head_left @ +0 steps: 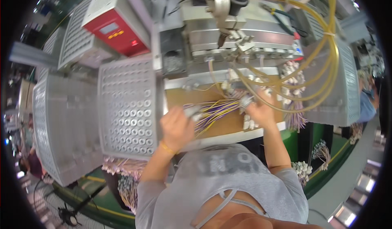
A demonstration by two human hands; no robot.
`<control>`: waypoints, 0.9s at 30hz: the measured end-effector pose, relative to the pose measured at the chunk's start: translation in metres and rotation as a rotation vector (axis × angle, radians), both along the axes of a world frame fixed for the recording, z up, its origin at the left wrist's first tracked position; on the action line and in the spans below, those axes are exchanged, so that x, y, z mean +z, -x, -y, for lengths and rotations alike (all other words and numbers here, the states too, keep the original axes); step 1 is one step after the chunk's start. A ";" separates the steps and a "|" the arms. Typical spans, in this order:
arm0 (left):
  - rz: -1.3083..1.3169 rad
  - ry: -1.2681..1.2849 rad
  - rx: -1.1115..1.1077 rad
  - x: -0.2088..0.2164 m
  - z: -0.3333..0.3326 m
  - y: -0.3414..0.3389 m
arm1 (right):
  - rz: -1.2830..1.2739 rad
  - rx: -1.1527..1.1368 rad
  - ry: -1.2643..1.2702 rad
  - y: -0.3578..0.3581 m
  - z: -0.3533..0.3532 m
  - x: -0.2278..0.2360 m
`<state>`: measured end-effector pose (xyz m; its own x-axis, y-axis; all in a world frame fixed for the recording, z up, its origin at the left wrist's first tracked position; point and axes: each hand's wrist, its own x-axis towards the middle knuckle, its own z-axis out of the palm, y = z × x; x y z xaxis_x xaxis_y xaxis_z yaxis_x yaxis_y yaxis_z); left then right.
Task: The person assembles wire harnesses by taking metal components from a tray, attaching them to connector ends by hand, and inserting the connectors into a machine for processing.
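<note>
Brown worktop [175, 98], fingers [254, 109] at purple-yellow wires [218, 110]

Grey short-sleeved shirt [216, 178], pale ring-shaped print [245, 158], grey neckline straps [228, 198], yellow left wristband [167, 148]

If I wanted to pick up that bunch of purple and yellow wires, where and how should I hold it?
Probably at the right end of the wire bundle, coming from the right, where the right hand is. The strands draw together there, giving a narrower part to close around; toward the left hand they fan out.
</note>
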<state>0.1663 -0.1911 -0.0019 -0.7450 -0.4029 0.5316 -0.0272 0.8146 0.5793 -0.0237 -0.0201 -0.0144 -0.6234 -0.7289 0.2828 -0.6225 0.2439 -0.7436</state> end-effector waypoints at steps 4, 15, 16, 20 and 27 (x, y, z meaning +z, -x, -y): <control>-0.142 -0.011 0.022 -0.016 0.016 0.008 | 0.133 0.350 0.074 -0.046 0.050 0.019; 0.621 0.479 1.264 -0.131 0.189 -0.118 | 0.496 0.317 -0.023 -0.044 0.041 0.013; 0.462 0.286 1.156 -0.131 0.196 -0.124 | 0.406 0.319 -0.071 -0.046 0.045 0.019; -0.300 -0.669 0.651 -0.068 0.143 -0.080 | 0.430 0.244 -0.064 -0.052 0.059 0.023; -0.088 -1.323 0.014 -0.025 0.009 -0.008 | 0.474 0.257 -0.061 -0.051 0.058 0.004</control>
